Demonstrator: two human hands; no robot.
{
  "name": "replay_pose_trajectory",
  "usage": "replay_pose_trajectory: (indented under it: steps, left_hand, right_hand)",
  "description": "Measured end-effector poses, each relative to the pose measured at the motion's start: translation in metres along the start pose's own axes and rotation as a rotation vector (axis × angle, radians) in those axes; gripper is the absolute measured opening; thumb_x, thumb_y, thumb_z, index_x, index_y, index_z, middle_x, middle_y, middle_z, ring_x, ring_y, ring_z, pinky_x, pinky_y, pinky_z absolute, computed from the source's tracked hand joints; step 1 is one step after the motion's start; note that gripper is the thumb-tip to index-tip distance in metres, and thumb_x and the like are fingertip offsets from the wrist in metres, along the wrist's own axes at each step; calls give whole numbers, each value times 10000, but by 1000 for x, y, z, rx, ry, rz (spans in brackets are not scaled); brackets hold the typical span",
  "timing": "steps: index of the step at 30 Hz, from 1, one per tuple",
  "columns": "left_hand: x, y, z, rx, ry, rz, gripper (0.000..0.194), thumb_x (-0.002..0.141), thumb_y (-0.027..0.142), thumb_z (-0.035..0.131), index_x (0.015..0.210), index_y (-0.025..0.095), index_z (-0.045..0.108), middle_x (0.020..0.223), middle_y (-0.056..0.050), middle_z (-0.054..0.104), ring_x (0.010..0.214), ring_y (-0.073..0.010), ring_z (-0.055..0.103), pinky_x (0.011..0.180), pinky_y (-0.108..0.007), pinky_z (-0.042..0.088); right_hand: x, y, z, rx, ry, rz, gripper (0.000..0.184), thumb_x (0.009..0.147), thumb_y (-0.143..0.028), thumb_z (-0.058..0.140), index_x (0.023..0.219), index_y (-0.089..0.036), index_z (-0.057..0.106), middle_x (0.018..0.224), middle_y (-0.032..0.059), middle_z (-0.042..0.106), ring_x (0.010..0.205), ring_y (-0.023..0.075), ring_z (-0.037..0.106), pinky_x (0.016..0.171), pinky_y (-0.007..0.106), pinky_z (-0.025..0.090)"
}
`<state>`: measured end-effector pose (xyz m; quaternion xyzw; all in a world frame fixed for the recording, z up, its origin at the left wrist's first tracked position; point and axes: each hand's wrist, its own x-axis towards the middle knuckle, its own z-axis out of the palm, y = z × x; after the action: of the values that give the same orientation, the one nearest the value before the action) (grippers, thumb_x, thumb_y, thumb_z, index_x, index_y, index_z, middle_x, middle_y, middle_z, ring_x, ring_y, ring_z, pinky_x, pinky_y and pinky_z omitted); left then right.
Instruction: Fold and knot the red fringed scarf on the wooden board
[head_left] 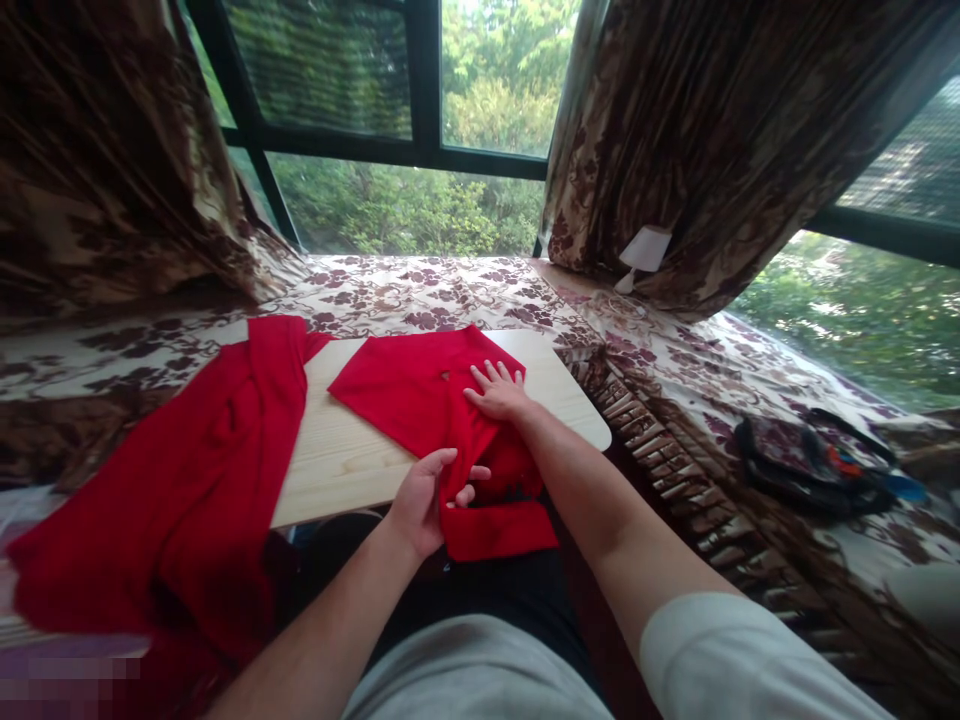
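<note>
Left hand (422,503) has a fold of the red cloth (405,385) pinched, and it's lying on the pale wooden counter (341,460), hanging off the near edge. Right hand (496,391) is just resting flat on it, fingers spread

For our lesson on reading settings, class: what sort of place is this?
Probably a room in a home: long patterned curtains hang beside a large window, and there is a small white lamp by the curtains.
</note>
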<state>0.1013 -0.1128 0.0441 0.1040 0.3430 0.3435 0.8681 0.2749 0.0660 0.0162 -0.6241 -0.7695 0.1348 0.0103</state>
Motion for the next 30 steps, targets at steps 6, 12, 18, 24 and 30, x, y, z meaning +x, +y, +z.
replay_pose_trajectory:
  steps: [6,12,18,24,30]
  left_hand:
    - [-20,-7,-15,98,-235,101,423,834,338,605,1160,83,696,794,-91,665,519,-71,481,421,-150,313]
    - [-47,-5,-26,445,-213,242,455,830,387,651,1154,73,708,599,-46,606,451,-91,500,467,-207,360]
    - [-67,-3,-42,615,-102,195,657,747,451,756,1303,148,585,821,-52,646,478,-68,459,365,-181,241]
    - [-67,-1,-60,902,211,271,787,776,334,710,1476,194,378,618,58,578,402,-55,390,390,-163,234]
    - [-58,-7,-64,780,242,302,524,837,395,611,1267,97,592,636,-5,663,402,-82,452,406,-195,354]
  right_hand:
    - [1,-1,0,10,5,3,800,909,-758,251,1594,-357,148,1678,31,16,1533,326,-24,1170,629,-26]
    - [0,-2,-1,11,-8,12,798,913,-755,247,1595,-356,136,1679,28,8,1533,324,-23,1174,620,-23]
    - [1,-3,0,-4,-4,16,801,913,-754,247,1596,-351,138,1679,29,6,1533,322,-22,1175,618,-16]
    - [3,-1,3,-22,11,20,812,897,-774,229,1593,-364,143,1679,17,17,1536,310,-18,1177,625,-2]
    - [3,0,3,-11,16,22,821,890,-783,236,1593,-368,147,1679,8,24,1536,307,-22,1183,612,-10]
